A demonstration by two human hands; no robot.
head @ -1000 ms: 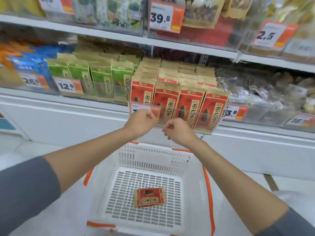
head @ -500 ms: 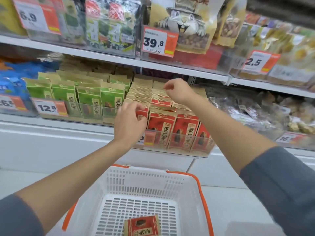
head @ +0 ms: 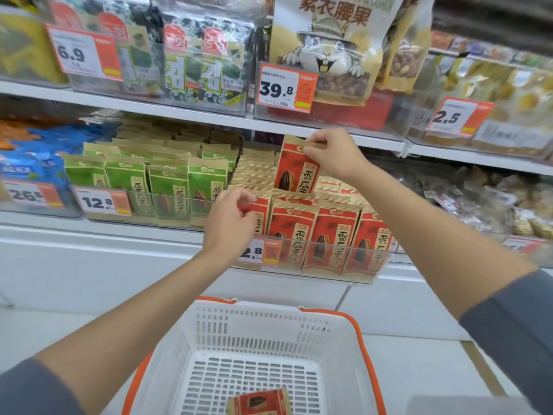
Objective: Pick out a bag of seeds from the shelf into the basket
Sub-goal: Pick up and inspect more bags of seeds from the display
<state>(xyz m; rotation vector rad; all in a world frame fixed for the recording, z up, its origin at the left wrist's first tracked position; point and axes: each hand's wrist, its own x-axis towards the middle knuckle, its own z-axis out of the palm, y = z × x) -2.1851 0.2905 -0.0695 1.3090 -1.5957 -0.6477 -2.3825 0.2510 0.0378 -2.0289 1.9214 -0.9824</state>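
From the head view, the right hand pinches the top edge of a red seed bag between thumb and fingertips. The bag is raised upright, half clear of its row on the shelf, with its lower end behind the bags in front. Gripping the flat seal at the top probably lets it slide out without dragging its neighbours.

The left hand is nearer and lower, with its fingers curled over the top of the front bag in the leftmost red row. I'd guess it is holding that row down against the clear rail.

Green bags fill the next bin to the left. The basket waits directly below and nearer, so the lifted bag only needs to come towards the person and down. Another red bag already lies flat on its floor.
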